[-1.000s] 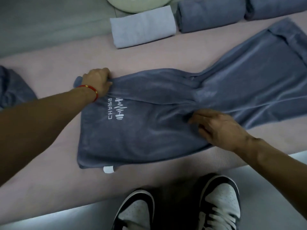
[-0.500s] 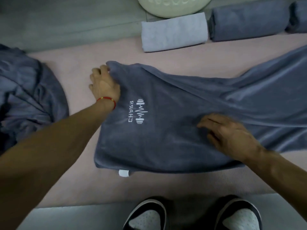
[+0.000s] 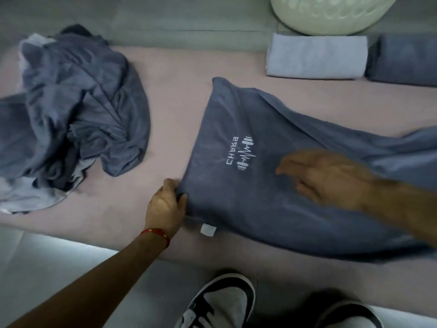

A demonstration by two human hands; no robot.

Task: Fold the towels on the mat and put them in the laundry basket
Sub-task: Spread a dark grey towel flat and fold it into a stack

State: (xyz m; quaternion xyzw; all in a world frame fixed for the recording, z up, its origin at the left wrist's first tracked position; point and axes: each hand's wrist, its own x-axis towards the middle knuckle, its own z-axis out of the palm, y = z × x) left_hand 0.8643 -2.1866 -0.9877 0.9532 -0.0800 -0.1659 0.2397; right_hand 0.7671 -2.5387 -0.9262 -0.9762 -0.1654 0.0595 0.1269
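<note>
left hand (image 3: 165, 205) pinching near corner of grey towel (image 3: 248, 185) on pink mat (image 3: 172, 95); right hand (image 3: 331, 178) flat on towel, fingers straight, motion-blurred.

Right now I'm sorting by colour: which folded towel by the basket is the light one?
The left one, pale lavender-grey, directly below the basket; the towel to its right is dark blue-grey.

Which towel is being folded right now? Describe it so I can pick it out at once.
On the pink mat, right of the crumpled pile and nearer than the folded towels by the basket, lies a long dark blue towel. Left hand grips its near corner. It alone shows a white logo.
</note>
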